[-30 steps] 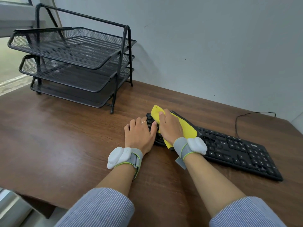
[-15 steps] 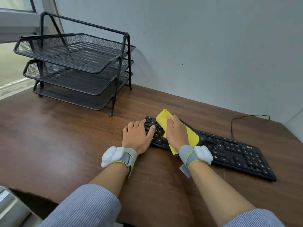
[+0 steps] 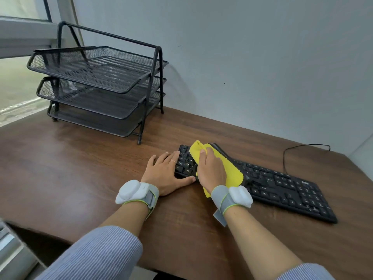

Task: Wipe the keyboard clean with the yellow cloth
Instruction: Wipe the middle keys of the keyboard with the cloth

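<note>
A black keyboard [image 3: 282, 186] lies slanted on the brown wooden table [image 3: 80, 168], right of centre. A yellow cloth [image 3: 232, 170] is spread over its left part, one corner hanging past the front edge. My right hand [image 3: 211, 168] lies flat on the cloth and presses it onto the keys, thumb near the folded far corner. My left hand [image 3: 165, 172] rests flat on the table at the keyboard's left end, fingers touching the end keys and thumb along the front edge. Both wrists wear grey bands with white pods.
A black three-tier mesh paper tray [image 3: 96, 85] stands at the back left against the wall. The keyboard's black cable [image 3: 302, 147] loops on the table at the back right. The table's near edge runs below my sleeves.
My right hand and the cloth have slid a little to the right along the keyboard, uncovering keys at the left end. My left hand stays at the left end.
</note>
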The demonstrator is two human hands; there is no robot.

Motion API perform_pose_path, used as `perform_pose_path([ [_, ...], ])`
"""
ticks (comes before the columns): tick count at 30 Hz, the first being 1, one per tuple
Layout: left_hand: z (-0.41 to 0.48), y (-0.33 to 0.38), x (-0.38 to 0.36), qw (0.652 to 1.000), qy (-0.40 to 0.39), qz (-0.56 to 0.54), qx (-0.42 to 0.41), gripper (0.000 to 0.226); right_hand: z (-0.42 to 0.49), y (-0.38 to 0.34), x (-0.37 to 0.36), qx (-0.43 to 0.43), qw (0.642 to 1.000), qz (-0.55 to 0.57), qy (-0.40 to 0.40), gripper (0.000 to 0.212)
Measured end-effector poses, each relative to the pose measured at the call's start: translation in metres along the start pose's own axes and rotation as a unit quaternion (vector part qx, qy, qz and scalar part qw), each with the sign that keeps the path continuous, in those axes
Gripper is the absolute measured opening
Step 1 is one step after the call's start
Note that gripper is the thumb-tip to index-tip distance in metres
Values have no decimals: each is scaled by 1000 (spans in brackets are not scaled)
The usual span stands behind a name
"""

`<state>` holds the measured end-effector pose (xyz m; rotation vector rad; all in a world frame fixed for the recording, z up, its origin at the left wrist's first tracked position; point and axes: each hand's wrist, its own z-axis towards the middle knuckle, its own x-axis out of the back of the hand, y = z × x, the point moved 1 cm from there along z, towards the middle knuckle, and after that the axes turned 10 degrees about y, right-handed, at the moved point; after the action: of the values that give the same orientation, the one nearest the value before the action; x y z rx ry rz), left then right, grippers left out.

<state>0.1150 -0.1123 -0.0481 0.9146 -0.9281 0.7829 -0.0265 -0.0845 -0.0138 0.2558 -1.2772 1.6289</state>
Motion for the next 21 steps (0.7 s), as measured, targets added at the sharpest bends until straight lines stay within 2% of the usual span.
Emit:
perform_pose_path([
  [7, 1, -1, -2, 1000, 17, -6, -2, 103, 11, -18, -18, 37, 997, 3, -69, 34],
  [17, 4, -2, -4, 1000, 18, -3, -7, 102, -1, -20, -17, 88, 994, 2, -68, 28],
  [21, 4, -2, -5, 999, 32, -9, -6, 100, -7, -4, -6, 70, 997, 16, -30, 26],
])
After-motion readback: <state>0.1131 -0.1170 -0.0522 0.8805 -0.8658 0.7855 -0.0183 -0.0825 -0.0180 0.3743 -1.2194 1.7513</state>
